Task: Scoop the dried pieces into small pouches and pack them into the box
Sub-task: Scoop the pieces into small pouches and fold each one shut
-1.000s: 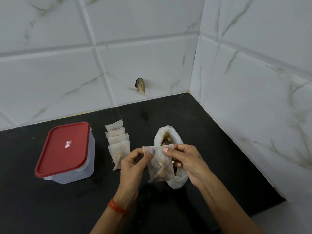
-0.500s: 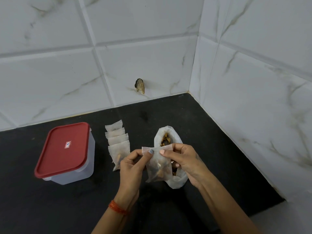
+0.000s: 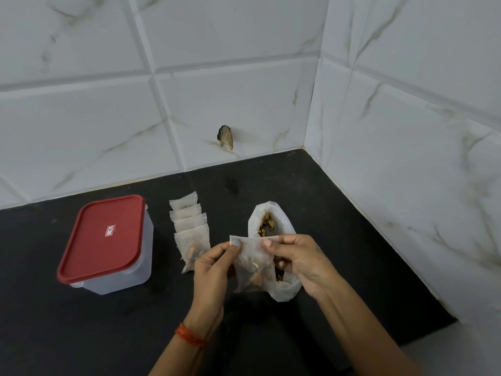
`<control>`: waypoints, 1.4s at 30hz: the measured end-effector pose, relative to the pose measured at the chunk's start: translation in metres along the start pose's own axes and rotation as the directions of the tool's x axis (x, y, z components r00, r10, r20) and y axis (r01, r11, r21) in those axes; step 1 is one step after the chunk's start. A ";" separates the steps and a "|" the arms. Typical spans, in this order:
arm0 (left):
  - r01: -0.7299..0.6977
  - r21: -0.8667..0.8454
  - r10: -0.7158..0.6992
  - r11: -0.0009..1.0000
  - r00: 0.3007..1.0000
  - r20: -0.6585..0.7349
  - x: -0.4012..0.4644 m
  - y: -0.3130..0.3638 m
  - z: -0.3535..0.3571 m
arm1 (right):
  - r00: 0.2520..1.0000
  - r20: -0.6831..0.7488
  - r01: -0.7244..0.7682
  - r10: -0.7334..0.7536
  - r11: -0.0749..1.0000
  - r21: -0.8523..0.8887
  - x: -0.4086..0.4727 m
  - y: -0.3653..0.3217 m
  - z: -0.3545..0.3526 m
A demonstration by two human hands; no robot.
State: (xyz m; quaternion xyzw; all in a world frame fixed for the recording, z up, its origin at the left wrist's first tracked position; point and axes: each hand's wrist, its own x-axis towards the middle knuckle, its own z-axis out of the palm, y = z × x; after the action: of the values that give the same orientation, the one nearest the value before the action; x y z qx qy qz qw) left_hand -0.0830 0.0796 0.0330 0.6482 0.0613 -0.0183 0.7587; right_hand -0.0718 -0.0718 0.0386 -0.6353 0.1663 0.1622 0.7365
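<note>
Red-lidded box (image 3: pixel 105 244) L, shut | filled pouches (image 3: pixel 191 230) btwn | bag (image 3: pixel 273 221) R

my left hand (image 3: pixel 214 270) covers the lower corner of the nearest pouch in the row (image 3: pixel 193 246). the held pouch (image 3: pixel 253 263) hides the open bag's (image 3: pixel 273 218) middle. box (image 3: pixel 108 245) contents cannot be told. both forearms are cut off at the bottom edge.
</note>
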 end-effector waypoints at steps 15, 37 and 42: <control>0.152 -0.046 -0.154 0.987 0.987 -0.044 0.003 -0.008 -0.024 | 1.000 0.014 -0.022 0.021 0.998 0.066 0.007 0.014 0.019; 0.060 0.438 0.060 0.897 0.965 -0.256 0.040 -0.061 -0.102 | 0.880 -0.020 0.316 -0.474 0.618 -0.720 0.077 0.061 0.116; -0.028 0.644 0.182 0.765 0.968 -0.175 0.047 -0.078 -0.108 | 0.882 0.022 0.303 -0.470 0.531 -0.791 0.079 0.072 0.120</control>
State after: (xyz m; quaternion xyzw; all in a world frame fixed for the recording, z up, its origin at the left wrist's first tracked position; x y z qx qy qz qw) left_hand -0.0524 0.1761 -0.0655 0.8667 0.1010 0.0787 0.4822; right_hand -0.0289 0.0592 -0.0445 -0.9219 0.0052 -0.0129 0.3871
